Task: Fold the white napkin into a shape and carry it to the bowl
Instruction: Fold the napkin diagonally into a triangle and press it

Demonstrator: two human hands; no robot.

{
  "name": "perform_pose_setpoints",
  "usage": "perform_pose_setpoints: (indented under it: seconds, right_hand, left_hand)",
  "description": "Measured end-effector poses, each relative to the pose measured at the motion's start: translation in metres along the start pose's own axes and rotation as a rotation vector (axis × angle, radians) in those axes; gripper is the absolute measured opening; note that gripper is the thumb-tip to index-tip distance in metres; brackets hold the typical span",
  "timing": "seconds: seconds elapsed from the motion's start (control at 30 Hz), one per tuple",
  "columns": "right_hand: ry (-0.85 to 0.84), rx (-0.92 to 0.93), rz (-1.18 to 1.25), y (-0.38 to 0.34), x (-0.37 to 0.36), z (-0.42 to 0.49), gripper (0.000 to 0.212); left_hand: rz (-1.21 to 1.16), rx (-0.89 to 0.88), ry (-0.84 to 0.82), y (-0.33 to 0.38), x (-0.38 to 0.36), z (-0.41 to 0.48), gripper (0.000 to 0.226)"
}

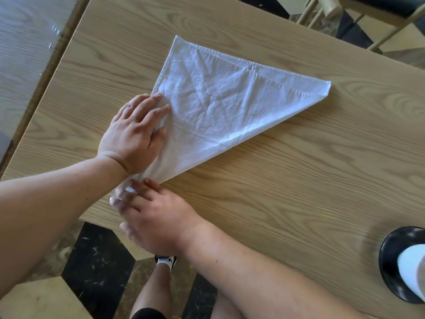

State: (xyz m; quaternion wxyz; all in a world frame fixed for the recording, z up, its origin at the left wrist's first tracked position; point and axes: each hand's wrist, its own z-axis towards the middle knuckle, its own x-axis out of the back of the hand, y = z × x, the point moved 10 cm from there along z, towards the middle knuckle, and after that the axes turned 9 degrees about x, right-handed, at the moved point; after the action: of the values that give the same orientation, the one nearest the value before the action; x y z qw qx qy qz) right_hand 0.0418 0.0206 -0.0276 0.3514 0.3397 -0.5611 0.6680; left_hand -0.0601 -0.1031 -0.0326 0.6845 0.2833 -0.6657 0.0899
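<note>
The white napkin lies folded into a triangle on the wooden table, with one point far right and one near the table's front edge. My left hand presses flat on its left edge, fingers spread. My right hand is at the napkin's near corner, fingertips pinching the cloth there; the hand is motion-blurred. The black bowl stands at the right edge of the view, with another white folded napkin standing in it.
The table's front edge runs just under my right hand, with tiled floor and my legs below. A second table surface lies to the left. Wooden chairs stand beyond the far edge.
</note>
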Motion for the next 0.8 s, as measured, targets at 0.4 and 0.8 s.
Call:
perform_pose_setpoints:
  seconds: [0.4, 0.8]
  right_hand:
    - [0.355, -0.829, -0.349, 0.275, 0.200, -0.133, 0.033]
    - [0.337, -1.379, -0.159, 0.356, 0.245, -0.200, 0.071]
  left_hand:
    - [0.025, 0.019, -0.034, -0.002, -0.003, 0.002, 0.066]
    - [0.018, 0.025, -0.023, -0.005, -0.004, 0.002, 0.066]
